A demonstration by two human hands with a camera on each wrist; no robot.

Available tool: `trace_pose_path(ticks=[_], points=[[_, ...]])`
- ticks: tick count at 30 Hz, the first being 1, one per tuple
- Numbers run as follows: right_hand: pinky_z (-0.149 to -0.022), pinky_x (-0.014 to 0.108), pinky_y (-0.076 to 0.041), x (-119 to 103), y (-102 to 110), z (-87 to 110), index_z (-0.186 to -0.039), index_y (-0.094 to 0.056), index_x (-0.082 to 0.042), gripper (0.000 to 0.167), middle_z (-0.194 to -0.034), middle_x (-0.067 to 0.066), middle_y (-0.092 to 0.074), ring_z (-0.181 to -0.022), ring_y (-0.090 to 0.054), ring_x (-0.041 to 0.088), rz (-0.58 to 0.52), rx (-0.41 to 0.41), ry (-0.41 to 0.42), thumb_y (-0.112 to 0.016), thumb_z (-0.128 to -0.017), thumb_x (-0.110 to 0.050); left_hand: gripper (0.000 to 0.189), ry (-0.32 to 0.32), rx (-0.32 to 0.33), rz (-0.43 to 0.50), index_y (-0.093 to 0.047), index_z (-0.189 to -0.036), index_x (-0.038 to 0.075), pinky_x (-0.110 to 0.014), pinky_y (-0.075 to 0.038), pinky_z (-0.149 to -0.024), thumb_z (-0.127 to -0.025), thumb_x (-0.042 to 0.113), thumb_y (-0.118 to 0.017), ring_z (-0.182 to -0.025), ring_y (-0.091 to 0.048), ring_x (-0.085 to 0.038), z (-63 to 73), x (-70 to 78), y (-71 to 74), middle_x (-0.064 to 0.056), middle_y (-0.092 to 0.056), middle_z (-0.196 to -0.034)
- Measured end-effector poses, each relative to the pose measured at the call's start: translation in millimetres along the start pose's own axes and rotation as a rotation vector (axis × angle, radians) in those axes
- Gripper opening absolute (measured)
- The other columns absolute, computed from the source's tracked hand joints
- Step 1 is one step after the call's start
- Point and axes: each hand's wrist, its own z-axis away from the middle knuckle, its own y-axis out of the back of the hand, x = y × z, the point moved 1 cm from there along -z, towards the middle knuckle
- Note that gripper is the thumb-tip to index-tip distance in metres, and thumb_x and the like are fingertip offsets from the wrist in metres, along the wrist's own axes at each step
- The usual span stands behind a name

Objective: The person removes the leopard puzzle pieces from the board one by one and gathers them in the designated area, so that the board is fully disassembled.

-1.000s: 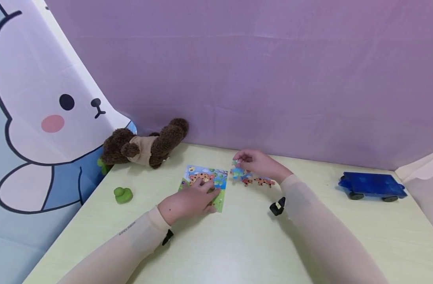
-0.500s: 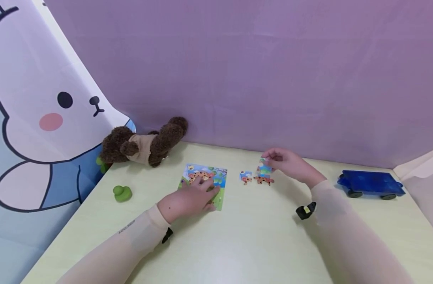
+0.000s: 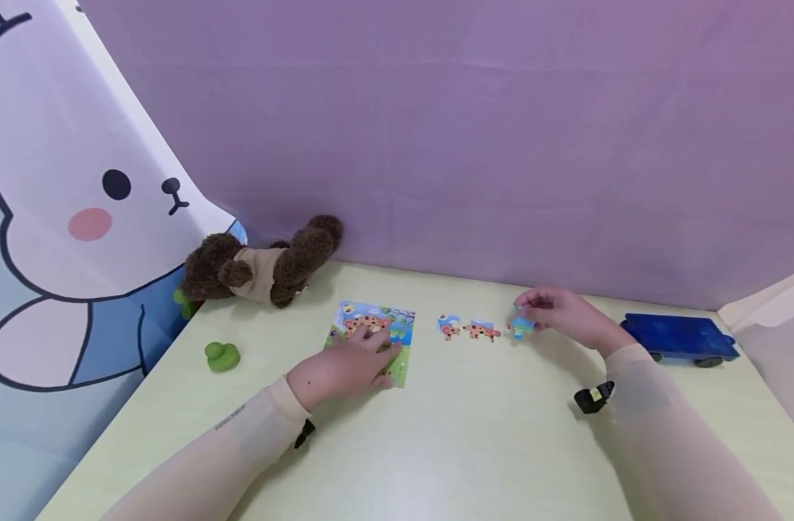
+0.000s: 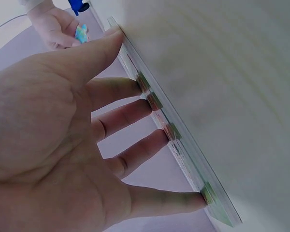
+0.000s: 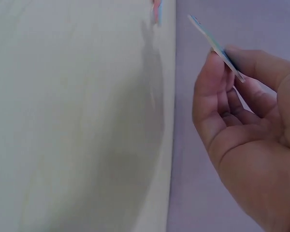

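A square picture board [image 3: 402,362] printed with a spotted cat on grass and sky lies on the table. My left hand [image 3: 347,367] rests on it with spread fingertips; the left wrist view shows the fingertips touching the board's thin face [image 4: 188,150]. My right hand [image 3: 569,318] pinches a blue-green puzzle piece [image 3: 521,323] between thumb and fingers. In the right wrist view that piece [image 5: 215,46] appears edge-on, off the table. Left of it two puzzle pieces lie apart on the table: one blue and white [image 3: 448,327], one orange spotted [image 3: 482,331].
A brown plush toy [image 3: 260,268] lies at the back left, near a green toy [image 3: 222,357] shaped like a duck. At the right stands a blue wheeled toy cart [image 3: 680,337], close behind my right wrist. A purple cloth [image 3: 436,145] hangs along the table's back edge.
My right hand has moved to the right with the blue-green piece, away from the two other pieces, which now lie uncovered. The left hand has stayed on the board.
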Motion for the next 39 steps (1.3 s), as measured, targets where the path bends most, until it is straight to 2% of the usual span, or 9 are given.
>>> trace_pose_path(ticks=[7,10,14,19,22,28,32,39], points=[[-0.090,0.028,-0.062,15.7,-1.0,1.7,-0.134,-0.067,-0.005,0.039,-0.123,0.008,-0.074,-0.102,-0.070,0.016,0.019,-0.065,-0.089,-0.069,-0.106,-0.032,0.064,-0.004,0.018,-0.024,-0.039,-0.167,0.023,-0.081,-0.042,-0.113,-0.110,0.051,-0.052,-0.157,-0.034,-0.039,0.4,-0.2,-1.7,-0.004,-0.027,-0.176],[-0.087,0.027,-0.061,18.1,-3.0,0.7,-0.132,-0.069,-0.003,0.037,-0.119,0.009,-0.075,-0.100,-0.068,0.015,0.059,-0.069,-0.077,-0.068,-0.106,-0.029,0.065,0.000,0.016,-0.016,-0.039,-0.168,0.023,-0.081,-0.040,-0.114,-0.110,0.051,-0.052,-0.159,-0.032,-0.042,0.3,0.7,-2.0,-0.004,-0.025,-0.178],[-0.084,0.027,-0.056,19.5,-4.9,-1.6,-0.126,-0.072,-0.003,0.032,-0.115,0.009,-0.075,-0.099,-0.063,0.015,0.165,-0.045,-0.044,-0.069,-0.106,-0.028,0.066,0.003,0.020,-0.020,-0.039,-0.168,0.023,-0.081,-0.040,-0.114,-0.110,0.051,-0.052,-0.159,-0.032,-0.043,0.2,2.0,-1.6,-0.004,-0.025,-0.178],[-0.094,0.033,-0.051,19.8,-7.7,-5.2,-0.122,-0.073,-0.007,0.029,-0.116,0.006,-0.074,-0.108,-0.060,0.018,0.259,-0.036,-0.031,-0.069,-0.106,-0.030,0.066,0.009,0.017,-0.015,-0.039,-0.168,0.023,-0.081,-0.040,-0.115,-0.110,0.051,-0.053,-0.159,-0.032,-0.042,0.9,2.7,-0.7,-0.005,-0.025,-0.178],[-0.100,0.038,-0.050,19.4,-9.8,-7.5,-0.122,-0.073,-0.008,0.027,-0.118,0.006,-0.074,-0.112,-0.061,0.020,0.264,-0.040,-0.031,-0.069,-0.106,-0.030,0.065,0.010,0.015,-0.009,-0.039,-0.168,0.023,-0.081,-0.039,-0.115,-0.110,0.050,-0.053,-0.159,-0.031,-0.042,1.6,3.0,0.1,-0.005,-0.025,-0.178],[-0.101,0.039,-0.051,19.8,-10.3,-8.2,-0.122,-0.073,-0.008,0.027,-0.119,0.007,-0.074,-0.113,-0.062,0.021,0.269,-0.047,-0.015,-0.068,-0.106,-0.030,0.065,0.009,0.016,-0.012,-0.039,-0.167,0.023,-0.082,-0.039,-0.115,-0.110,0.050,-0.053,-0.160,-0.030,-0.043,1.1,2.7,0.0,-0.005,-0.024,-0.178],[-0.102,0.040,-0.051,19.4,-10.1,-7.9,-0.123,-0.072,-0.010,0.027,-0.119,0.006,-0.073,-0.114,-0.062,0.021,0.273,-0.044,-0.035,-0.067,-0.107,-0.031,0.065,0.012,0.014,-0.009,-0.039,-0.167,0.023,-0.083,-0.038,-0.115,-0.110,0.050,-0.053,-0.161,-0.029,-0.043,1.3,3.1,0.1,-0.005,-0.023,-0.179],[-0.101,0.039,-0.051,20.7,-10.5,-7.4,-0.123,-0.072,-0.009,0.025,-0.119,0.007,-0.074,-0.112,-0.063,0.020,0.252,-0.040,-0.017,-0.067,-0.107,-0.027,0.064,0.005,0.035,-0.030,-0.041,-0.166,0.023,-0.082,-0.042,-0.112,-0.109,0.051,-0.054,-0.158,-0.033,-0.042,2.1,3.2,0.1,-0.005,-0.028,-0.177]])
